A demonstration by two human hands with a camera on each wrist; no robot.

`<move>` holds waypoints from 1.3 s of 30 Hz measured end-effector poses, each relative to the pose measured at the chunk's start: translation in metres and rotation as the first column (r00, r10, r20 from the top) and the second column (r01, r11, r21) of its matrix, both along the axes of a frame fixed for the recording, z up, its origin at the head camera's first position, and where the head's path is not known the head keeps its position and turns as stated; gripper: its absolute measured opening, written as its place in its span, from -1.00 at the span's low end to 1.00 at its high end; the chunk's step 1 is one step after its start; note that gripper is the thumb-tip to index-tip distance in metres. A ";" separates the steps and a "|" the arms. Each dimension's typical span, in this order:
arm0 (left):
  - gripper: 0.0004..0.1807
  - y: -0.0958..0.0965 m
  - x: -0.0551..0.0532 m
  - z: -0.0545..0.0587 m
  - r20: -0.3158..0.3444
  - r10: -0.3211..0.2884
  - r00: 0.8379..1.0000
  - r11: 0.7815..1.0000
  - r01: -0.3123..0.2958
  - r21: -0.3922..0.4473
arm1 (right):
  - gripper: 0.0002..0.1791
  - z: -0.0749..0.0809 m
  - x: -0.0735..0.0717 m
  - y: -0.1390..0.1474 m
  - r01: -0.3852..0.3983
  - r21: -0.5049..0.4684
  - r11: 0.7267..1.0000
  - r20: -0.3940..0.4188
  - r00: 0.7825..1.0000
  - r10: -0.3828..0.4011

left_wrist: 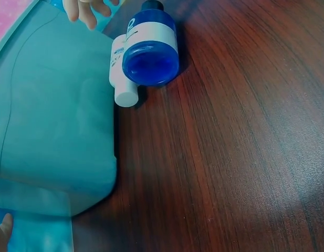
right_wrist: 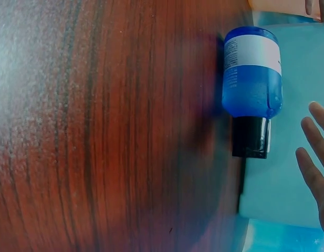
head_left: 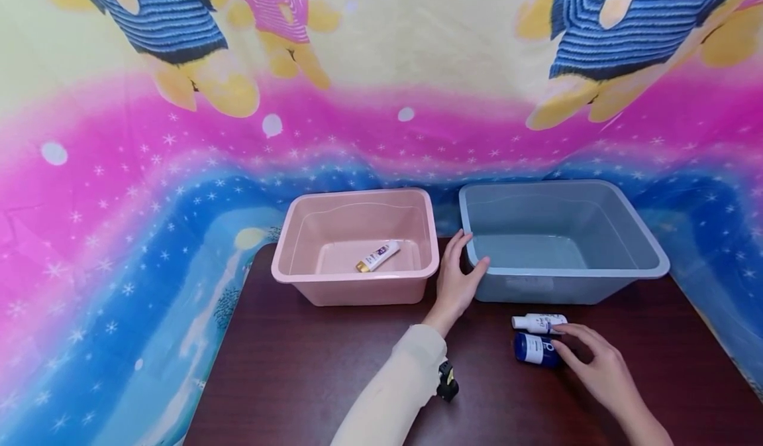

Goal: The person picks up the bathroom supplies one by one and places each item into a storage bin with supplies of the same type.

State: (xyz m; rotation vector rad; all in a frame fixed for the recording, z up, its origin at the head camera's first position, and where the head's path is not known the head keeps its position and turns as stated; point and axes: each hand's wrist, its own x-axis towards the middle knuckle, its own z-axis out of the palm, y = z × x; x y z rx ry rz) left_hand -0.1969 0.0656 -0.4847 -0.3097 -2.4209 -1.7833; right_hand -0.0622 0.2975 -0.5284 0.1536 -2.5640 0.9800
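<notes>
My left hand (head_left: pixel 457 285) is at the near left corner of the grey-blue bin (head_left: pixel 554 272), fingers spread and fingertips right at its rim. In the left wrist view only a fingertip of it shows, beside the bin. My right hand (head_left: pixel 599 363) hovers by two small bottles lying side by side on the table, thumb and forefinger apart near their right ends. One is a white bottle (head_left: pixel 539 323) with a white cap. Nearer to me lies a blue bottle (right_wrist: pixel 252 89) with a white label and black cap. The right wrist view shows the right hand's fingers (right_wrist: pixel 314 137) spread, gripping nothing.
Left of the grey-blue bin stands a pink bin (head_left: pixel 357 291), holding a small white tube (head_left: pixel 379 256) with a gold cap. Both bins stand along the back of the dark wooden table (head_left: pixel 298 380). A patterned cloth (head_left: pixel 381 128) hangs behind and around the table.
</notes>
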 end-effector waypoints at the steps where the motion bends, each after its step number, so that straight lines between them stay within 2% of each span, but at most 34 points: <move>1: -0.42 0.000 0.000 0.000 -0.004 0.001 1.000 1.000 -0.001 -0.002 | -0.67 -0.001 0.000 -0.001 0.000 0.006 1.000 0.010 1.000 0.000; 8: -0.40 0.001 -0.002 0.001 -0.006 -0.005 1.000 1.000 0.005 -0.009 | -0.67 -0.006 -0.003 -0.003 -0.022 0.027 0.999 0.036 0.999 0.021; 14: -0.39 -0.001 -0.004 -0.001 0.010 -0.028 1.000 0.999 0.028 0.025 | -0.66 -0.011 -0.006 -0.003 -0.062 0.034 0.997 0.028 0.998 0.061; 18: -0.38 -0.002 -0.005 -0.001 0.015 -0.045 0.999 0.998 0.045 0.033 | -0.66 -0.014 -0.006 -0.003 -0.051 0.050 0.997 0.047 0.998 0.049; 39: -0.42 0.003 -0.004 -0.009 -0.011 -0.008 1.000 0.994 0.009 0.110 | -0.61 -0.030 -0.011 -0.004 -0.048 0.119 0.992 0.128 0.991 0.032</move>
